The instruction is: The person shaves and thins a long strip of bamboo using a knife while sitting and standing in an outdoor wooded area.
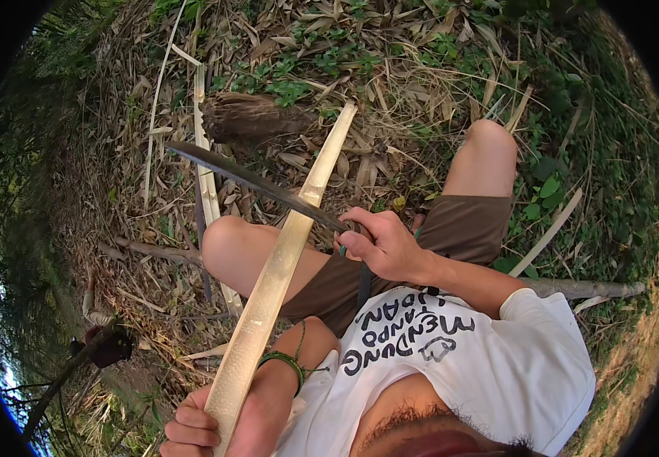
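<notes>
A long, pale split strip (257, 320) slants across the view, running from the lower left, over the person's left leg (239, 245), up toward a short brown log (253, 118). The left hand (242, 419) grips its near end, fingers wrapped around it. The right hand (389, 245) is closed round the handle of a dark, long-bladed knife (246, 178) — the blade crosses the strip's upper half. Beyond, another split strip (207, 190) lies on leaf-littered ground (127, 202) — just beside the log.
</notes>
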`<state>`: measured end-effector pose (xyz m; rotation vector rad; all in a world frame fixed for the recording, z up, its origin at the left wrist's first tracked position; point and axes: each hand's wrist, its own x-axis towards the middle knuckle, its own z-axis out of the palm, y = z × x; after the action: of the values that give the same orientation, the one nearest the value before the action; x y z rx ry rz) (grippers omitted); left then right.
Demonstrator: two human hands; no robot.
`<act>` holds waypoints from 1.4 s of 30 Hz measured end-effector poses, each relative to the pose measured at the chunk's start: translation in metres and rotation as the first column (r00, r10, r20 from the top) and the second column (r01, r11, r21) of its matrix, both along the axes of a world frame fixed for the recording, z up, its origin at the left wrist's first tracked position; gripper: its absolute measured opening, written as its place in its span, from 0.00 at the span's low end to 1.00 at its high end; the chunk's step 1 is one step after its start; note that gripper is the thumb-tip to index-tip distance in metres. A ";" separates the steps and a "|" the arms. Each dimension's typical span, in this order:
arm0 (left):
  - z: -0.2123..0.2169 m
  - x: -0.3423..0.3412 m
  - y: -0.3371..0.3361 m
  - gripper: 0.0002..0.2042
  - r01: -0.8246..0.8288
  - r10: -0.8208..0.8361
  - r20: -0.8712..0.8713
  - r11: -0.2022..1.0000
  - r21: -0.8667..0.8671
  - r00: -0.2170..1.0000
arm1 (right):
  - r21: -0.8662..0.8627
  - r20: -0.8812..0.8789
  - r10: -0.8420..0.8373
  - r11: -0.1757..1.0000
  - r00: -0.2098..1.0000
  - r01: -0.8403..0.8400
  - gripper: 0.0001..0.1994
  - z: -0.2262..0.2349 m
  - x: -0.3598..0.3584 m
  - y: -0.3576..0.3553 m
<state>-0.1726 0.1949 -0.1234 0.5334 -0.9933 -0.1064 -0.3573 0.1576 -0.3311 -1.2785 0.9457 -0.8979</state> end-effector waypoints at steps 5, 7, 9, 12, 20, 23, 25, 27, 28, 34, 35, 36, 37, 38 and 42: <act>0.017 0.013 -0.038 0.34 -0.148 0.148 -0.007 0.986 0.075 0.989 | -0.085 -0.091 -0.062 0.995 0.994 0.055 0.18 -0.025 0.008 -0.016; 0.025 0.022 -0.058 0.35 -0.223 0.223 0.016 0.965 0.135 0.975 | 0.174 -0.126 -0.054 0.982 0.991 0.076 0.19 -0.033 0.008 -0.032; 0.027 0.041 -0.073 0.35 -0.202 0.203 0.003 0.970 0.133 0.979 | 0.171 -0.202 -0.088 0.978 0.975 0.124 0.20 -0.047 0.016 -0.041; 0.019 0.073 -0.077 0.35 -0.101 0.103 -0.010 0.988 0.119 0.995 | 0.214 -0.173 -0.007 0.976 0.985 0.045 0.19 -0.019 0.033 -0.028; 0.010 0.088 -0.056 0.36 -0.003 0.010 -0.059 0.993 0.122 0.998 | 0.105 -0.200 -0.094 0.988 0.975 0.117 0.24 -0.069 0.050 -0.025; 0.004 0.103 -0.055 0.37 -0.031 0.043 -0.103 0.992 0.120 0.994 | 0.033 -0.288 -0.050 0.998 0.956 0.062 0.24 -0.078 0.052 -0.032; 0.001 0.110 -0.049 0.37 -0.018 0.031 -0.103 0.992 0.121 0.994 | 0.211 -0.311 -0.020 0.973 0.950 0.090 0.24 -0.032 0.069 -0.027; 0.001 0.115 -0.049 0.37 0.013 0.000 -0.100 0.992 0.129 0.995 | 0.042 -0.319 -0.041 0.997 0.947 0.057 0.24 -0.008 0.073 -0.017; 0.002 0.114 -0.050 0.37 0.024 -0.011 -0.102 0.991 0.128 0.995 | -0.110 -0.350 -0.061 0.994 0.935 0.024 0.24 -0.001 0.071 -0.014; 0.006 0.069 -0.071 0.27 -0.134 0.140 -0.141 0.990 0.048 0.980 | 0.092 -0.551 -0.129 0.973 0.825 0.214 0.22 -0.079 0.040 -0.029; 0.005 0.071 -0.071 0.27 -0.157 0.163 -0.128 0.986 0.054 0.978 | 0.118 -0.555 -0.111 0.971 0.824 0.210 0.22 -0.071 0.042 -0.031; 0.004 0.076 -0.071 0.27 -0.179 0.185 -0.114 0.982 0.060 0.976 | 0.145 -0.560 -0.091 0.968 0.824 0.206 0.22 -0.061 0.042 -0.033; 0.003 0.080 -0.069 0.27 -0.202 0.209 -0.092 0.976 0.077 0.974 | 0.126 -0.514 -0.054 0.983 0.856 0.137 0.22 -0.043 0.045 -0.027; 0.001 0.077 -0.071 0.27 -0.131 0.135 -0.099 0.991 0.040 0.986 | 0.093 -0.465 -0.024 0.993 0.885 0.076 0.23 -0.021 0.048 -0.023; 0.002 0.080 -0.063 0.29 -0.125 0.133 -0.070 0.987 0.101 0.989 | -0.007 -0.505 -0.070 0.997 0.860 0.077 0.26 -0.061 0.042 -0.020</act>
<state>-0.0927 0.1314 -0.1216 0.6758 -0.8797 -0.0588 -0.3149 0.1374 -0.3922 -1.5097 1.4175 -0.6144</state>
